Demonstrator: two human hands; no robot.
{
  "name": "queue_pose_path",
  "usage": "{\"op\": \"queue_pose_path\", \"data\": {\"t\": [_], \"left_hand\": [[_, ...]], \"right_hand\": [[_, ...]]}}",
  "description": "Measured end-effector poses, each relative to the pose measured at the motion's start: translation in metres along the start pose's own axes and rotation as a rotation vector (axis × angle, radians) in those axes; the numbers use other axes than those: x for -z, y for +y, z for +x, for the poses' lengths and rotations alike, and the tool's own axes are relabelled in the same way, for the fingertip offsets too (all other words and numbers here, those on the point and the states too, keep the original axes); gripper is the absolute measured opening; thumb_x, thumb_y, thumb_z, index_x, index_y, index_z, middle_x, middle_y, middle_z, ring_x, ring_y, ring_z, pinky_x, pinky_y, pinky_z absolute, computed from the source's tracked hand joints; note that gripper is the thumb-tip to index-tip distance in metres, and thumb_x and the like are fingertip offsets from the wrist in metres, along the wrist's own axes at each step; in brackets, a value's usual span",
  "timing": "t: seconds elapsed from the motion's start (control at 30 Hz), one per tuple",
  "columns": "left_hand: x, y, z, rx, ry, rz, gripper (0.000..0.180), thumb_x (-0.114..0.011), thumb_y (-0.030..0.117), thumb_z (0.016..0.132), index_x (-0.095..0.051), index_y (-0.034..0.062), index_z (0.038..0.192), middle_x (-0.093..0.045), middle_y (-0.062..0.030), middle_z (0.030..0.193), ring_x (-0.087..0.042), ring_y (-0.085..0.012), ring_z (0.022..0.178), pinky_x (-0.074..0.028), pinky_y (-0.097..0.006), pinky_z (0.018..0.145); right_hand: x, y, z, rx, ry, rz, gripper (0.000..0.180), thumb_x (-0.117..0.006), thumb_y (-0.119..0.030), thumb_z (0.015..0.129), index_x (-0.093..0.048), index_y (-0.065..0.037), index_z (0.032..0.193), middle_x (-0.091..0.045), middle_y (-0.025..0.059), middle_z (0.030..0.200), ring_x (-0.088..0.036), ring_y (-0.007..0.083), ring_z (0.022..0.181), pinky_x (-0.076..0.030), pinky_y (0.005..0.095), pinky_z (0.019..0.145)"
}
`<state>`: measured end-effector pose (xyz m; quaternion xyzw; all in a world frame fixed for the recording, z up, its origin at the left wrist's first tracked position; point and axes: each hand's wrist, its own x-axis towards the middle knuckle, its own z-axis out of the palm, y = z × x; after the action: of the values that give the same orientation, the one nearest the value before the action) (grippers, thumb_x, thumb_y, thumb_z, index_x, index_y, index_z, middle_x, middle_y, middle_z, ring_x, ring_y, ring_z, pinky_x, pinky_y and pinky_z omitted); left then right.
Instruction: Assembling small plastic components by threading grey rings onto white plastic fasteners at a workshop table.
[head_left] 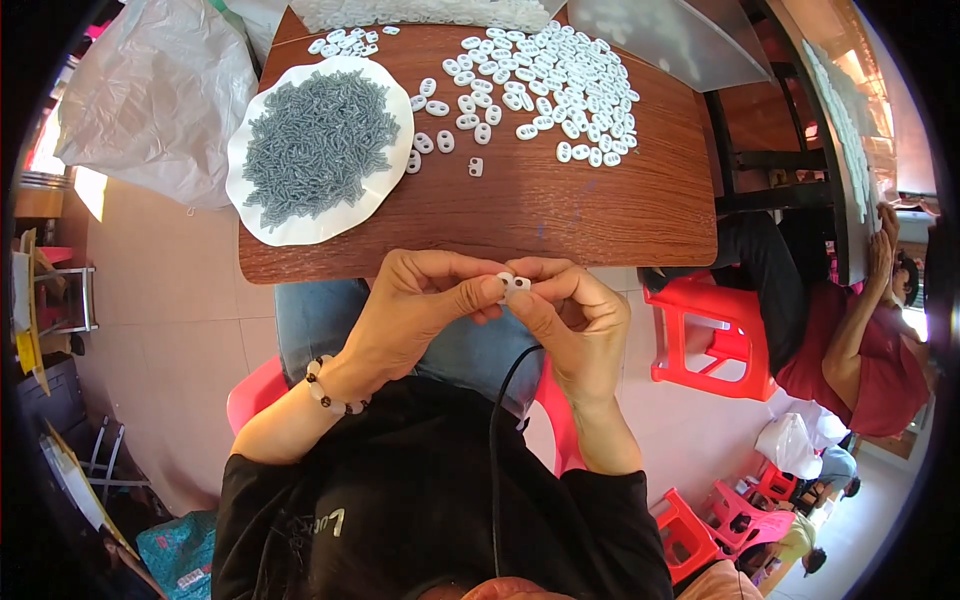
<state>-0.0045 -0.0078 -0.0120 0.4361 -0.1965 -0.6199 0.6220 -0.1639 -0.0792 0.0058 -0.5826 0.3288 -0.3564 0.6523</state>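
Observation:
Just off the near edge of the table, my left hand [410, 305] and my right hand [578, 318] meet, fingertips close together. Between the pinched fingers and thumbs sits a small white two-holed plastic piece [520, 284]. Fingertips cover part of it, so whether it is one part or two pressed together is unclear. Beyond my left hand stands a white wavy-rimmed plate [392, 185] heaped with small grey springs [320, 145]. Many white oval two-holed pieces [575, 80] are spread over the far right of the table, and one squarer piece [476, 167] lies apart nearer me.
The brown wooden table [480, 225] bears a small group of white pieces [345, 42] behind the plate. A translucent bin [670, 45] stands at the back right. At left hangs a large white plastic bag [155, 100]. Another person [860, 350] sits at right near a red stool [710, 345].

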Motion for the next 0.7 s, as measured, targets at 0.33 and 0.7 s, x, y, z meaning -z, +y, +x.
{"op": "queue_pose_path", "data": {"t": [0.33, 0.7], "left_hand": [[0.010, 0.017, 0.007, 0.159, -0.271, -0.032, 0.022, -0.070, 0.014, 0.086, -0.071, -0.0030, 0.100, -0.071, -0.0117, 0.092, -0.064, -0.0124, 0.077, -0.053, -0.025, 0.070], [0.012, 0.016, 0.003, 0.177, -0.297, -0.029, 0.023, -0.072, 0.023, 0.087, -0.074, 0.0004, 0.091, -0.069, -0.0056, 0.077, -0.061, -0.0091, 0.070, -0.050, -0.022, 0.064]], "right_hand": [[0.007, -0.012, 0.006, -0.135, -0.238, 0.190, 0.040, -0.076, 0.000, 0.077, -0.059, 0.003, 0.113, -0.059, 0.0148, 0.120, -0.061, 0.0211, 0.102, -0.054, 0.0337, 0.085], [0.011, 0.003, 0.012, 0.228, -0.359, -0.127, 0.045, -0.081, -0.012, 0.069, -0.068, 0.000, 0.110, -0.065, 0.0130, 0.118, -0.060, 0.0233, 0.098, -0.047, 0.0328, 0.086]]}}
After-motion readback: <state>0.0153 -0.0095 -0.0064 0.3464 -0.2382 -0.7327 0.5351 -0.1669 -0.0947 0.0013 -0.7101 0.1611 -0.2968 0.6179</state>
